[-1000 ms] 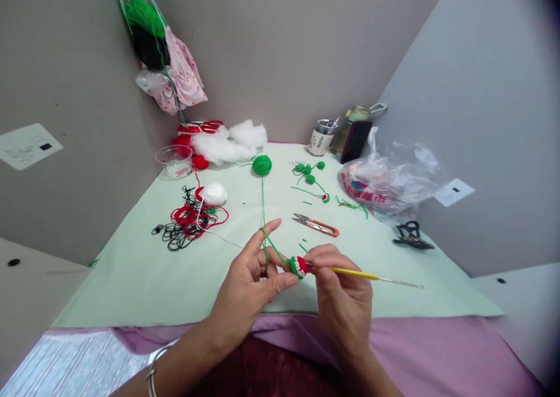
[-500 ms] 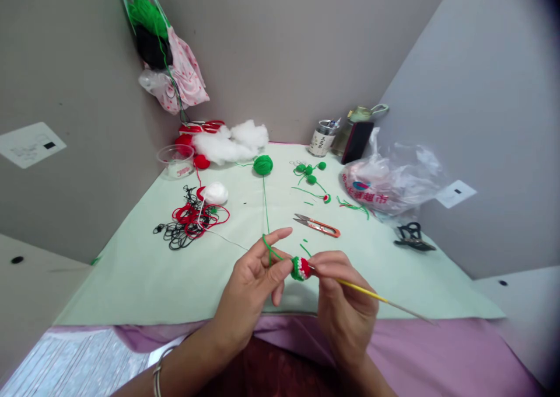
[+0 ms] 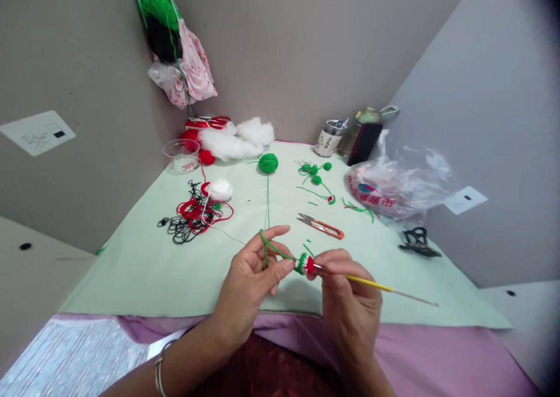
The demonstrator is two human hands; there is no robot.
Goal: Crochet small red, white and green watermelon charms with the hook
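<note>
Head view: gripping a yellow crochet hook (image 3: 370, 282) in the right hand (image 3: 350, 295), fingers curled closed round it. Pinching the green edge of a tiny crocheted piece (image 3: 305, 264), smack between both, with the left hand (image 3: 251, 277), pointing its index out under looped green yarn (image 3: 268, 198). Trailing back to a green ball (image 3: 268, 163). Just past the fingers, kinda in the way: orange snips (image 3: 321, 225) plus green scraps (image 3: 308, 250). Off left, a black-and-red tangle (image 3: 192, 213); off right, a plastic bag (image 3: 394, 190).

Right fingers (image 3: 345, 267) hold a yellow crochet hook (image 3: 370, 282)
</note>
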